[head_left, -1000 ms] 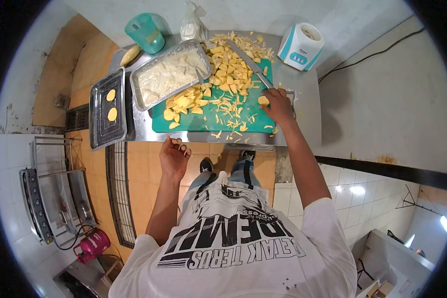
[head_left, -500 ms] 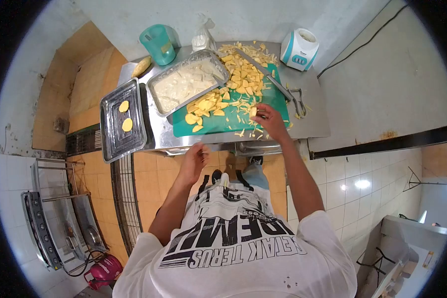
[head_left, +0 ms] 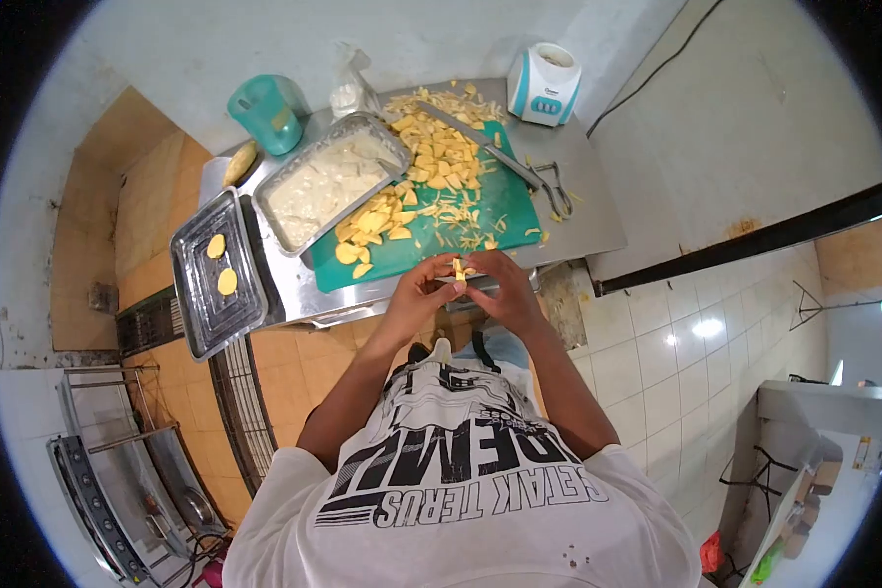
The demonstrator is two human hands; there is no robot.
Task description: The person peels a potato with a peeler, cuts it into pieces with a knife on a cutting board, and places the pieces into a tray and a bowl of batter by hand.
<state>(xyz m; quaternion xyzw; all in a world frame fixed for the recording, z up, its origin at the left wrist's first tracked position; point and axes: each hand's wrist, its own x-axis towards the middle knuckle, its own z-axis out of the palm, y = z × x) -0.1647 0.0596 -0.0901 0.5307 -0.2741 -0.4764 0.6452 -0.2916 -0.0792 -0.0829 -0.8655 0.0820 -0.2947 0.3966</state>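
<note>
Between my two hands, at the front edge of the green cutting board [head_left: 412, 257], is a small yellow piece [head_left: 460, 270]. My left hand [head_left: 423, 291] pinches it from the left, and my right hand [head_left: 503, 288] has its fingers closed on it from the right. Cut yellow slices [head_left: 367, 227] and chopped pieces [head_left: 446, 155] lie on the board behind my hands, with thin strips [head_left: 461, 220] nearest them. A knife [head_left: 480, 140] lies across the board's back right. Left of the board, a metal tray of pale batter [head_left: 328, 181] overlaps its edge.
A dark tray [head_left: 198, 304] with two slices stands at the left. Behind are an unpeeled tuber [head_left: 239, 164], a green container [head_left: 269, 116], a plastic bag [head_left: 353, 93] and a white-and-blue appliance [head_left: 546, 86]. A peeler-like metal tool [head_left: 556, 192] lies right of the board.
My right hand has drawn back from over the board with the yellow piece. My left hand has moved right and up to meet it. The view has shifted, too.
</note>
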